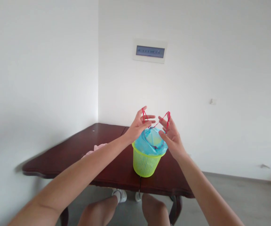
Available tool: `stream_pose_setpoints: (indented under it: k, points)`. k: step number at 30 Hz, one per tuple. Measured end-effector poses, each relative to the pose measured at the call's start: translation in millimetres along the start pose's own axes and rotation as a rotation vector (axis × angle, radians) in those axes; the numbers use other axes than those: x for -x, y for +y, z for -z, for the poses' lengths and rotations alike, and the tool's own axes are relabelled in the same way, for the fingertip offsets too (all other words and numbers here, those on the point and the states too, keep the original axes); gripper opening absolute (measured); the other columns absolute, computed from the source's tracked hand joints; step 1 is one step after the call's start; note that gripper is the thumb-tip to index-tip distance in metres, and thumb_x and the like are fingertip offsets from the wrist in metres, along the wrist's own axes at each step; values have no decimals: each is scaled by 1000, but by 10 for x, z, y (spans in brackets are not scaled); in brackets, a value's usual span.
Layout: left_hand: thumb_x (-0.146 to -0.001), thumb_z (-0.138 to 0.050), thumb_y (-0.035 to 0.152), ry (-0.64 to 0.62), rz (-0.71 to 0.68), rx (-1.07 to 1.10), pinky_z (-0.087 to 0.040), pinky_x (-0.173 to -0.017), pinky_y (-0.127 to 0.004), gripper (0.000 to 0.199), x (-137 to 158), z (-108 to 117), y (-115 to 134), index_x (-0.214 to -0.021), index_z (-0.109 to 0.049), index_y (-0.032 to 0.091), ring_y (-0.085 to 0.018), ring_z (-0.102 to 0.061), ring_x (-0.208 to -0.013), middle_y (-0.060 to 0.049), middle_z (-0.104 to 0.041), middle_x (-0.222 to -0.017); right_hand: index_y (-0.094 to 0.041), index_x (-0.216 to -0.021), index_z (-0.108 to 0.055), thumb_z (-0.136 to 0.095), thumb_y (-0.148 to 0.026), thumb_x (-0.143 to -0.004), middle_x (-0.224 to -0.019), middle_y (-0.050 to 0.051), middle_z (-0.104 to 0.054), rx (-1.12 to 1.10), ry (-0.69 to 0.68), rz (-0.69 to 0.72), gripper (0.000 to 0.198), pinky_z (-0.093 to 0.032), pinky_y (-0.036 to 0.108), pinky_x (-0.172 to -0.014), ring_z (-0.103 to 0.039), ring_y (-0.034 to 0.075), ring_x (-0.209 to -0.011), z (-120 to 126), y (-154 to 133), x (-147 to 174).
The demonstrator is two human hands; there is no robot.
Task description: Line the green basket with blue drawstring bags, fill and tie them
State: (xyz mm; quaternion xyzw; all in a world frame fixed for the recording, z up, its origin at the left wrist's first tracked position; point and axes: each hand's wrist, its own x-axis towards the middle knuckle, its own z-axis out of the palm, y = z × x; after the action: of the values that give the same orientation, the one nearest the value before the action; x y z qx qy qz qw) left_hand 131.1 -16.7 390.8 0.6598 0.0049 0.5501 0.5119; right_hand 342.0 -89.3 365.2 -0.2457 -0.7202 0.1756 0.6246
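A yellow-green perforated plastic basket (146, 163) stands upright on the dark wooden table (79, 150). Over its rim sits a light blue plastic bag (140, 146), its mouth partly gathered. Red drawstrings (167, 121) run up from the bag to both hands. At the basket's left, my left hand (139, 125) has its fingers spread, with a loop of red string hooked over the index finger. My right hand (172, 135), on the other side, is likewise spread, the string looped round a finger. The palms face each other above the bag.
Something pink (98, 147), partly hidden by my left forearm, lies on the table. A small white bit (93, 130) is near the table's back left. White walls meet behind the table, with a panel box (149, 51) mounted above. My knees are under the front edge.
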Motion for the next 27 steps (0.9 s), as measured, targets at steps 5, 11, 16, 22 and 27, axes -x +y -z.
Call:
stream_pose_setpoints:
  k: [5,11,16,22,27]
  points:
    - [-99,-96,41,36,88,-67,-58,-69,-26,110,50,-155,-262,-180,-21,38,-8,-67,-67,3,-69,-113,-48,-194,-3,-80,-43,-114,-174,10,-65,-7,100,97,111,-54,59,-136,-65,29,-160,-217,0,-50]
    - [-98,-88,25,-176,145,-75,-38,-58,-22,107,258,-195,-300,-181,-21,35,-7,-49,-62,8,-61,-96,-38,-182,-39,-71,-46,-116,-114,0,-82,-91,241,-60,74,-55,27,-51,-56,10,-53,-265,-57,-68]
    - [-110,-75,32,-265,157,-162,-31,-55,-21,83,321,-127,-259,-180,-30,25,-9,-39,-58,12,-47,-77,-30,-141,-64,-77,-62,-109,-70,-11,-64,-146,273,-228,47,-32,23,-37,-37,9,-38,-163,-81,-28]
    - [-117,-70,46,-257,213,-486,-42,-48,-18,75,391,32,-313,-180,-34,27,-9,-56,-46,8,-70,-78,-27,-108,-75,-89,-59,-103,-67,-5,-63,-229,403,-168,35,-50,27,-58,-57,13,-57,61,-379,-64]
    - [-119,-65,41,-208,205,-602,-54,-50,-20,73,398,43,-311,-182,-31,26,-14,-73,-49,3,-78,-84,-27,-81,-71,-77,-67,-110,-88,5,-74,-168,354,-78,50,-63,38,-86,-75,24,-90,109,-608,-11]
